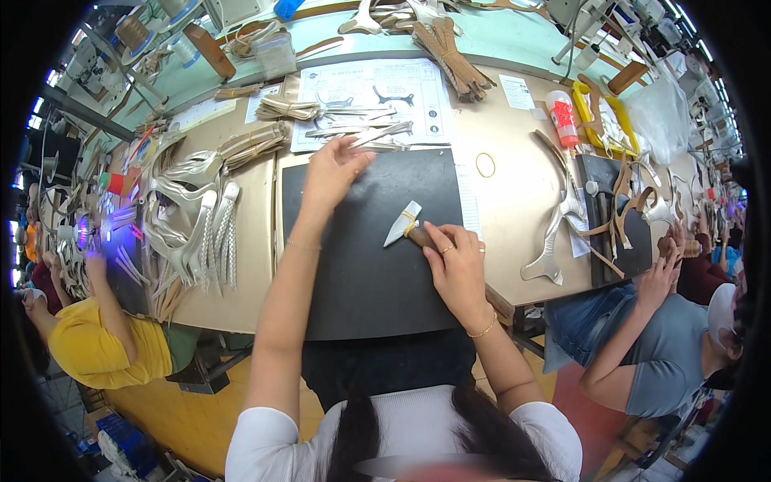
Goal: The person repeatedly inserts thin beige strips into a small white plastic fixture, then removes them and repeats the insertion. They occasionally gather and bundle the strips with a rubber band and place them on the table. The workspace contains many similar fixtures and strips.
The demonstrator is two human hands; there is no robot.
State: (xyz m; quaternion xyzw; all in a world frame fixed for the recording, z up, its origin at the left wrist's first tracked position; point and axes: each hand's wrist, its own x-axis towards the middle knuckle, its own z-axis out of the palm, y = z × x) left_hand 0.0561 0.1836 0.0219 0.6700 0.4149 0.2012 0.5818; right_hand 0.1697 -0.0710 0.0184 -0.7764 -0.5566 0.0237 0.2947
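My right hand (458, 265) is closed round the wooden handle of a hammer (403, 223). Its pale metal head rests over a black work mat (361, 273), close to my fingers. At the mat's far edge, my left hand (341, 167) reaches forward with thumb and fingers apart. Its fingertips are at the near ends of several thin pale strips (384, 132), which lie across a printed drawing sheet (434, 88). Whether the fingers touch a strip cannot be made out.
Silvery straps (189, 181) and braided strips (218, 241) are heaped at left. A rubber band (485, 165), a red-and-white bottle (562, 119), a yellow tray (606, 128) and a shaped strap (554, 233) lie at right. People sit close on both sides.
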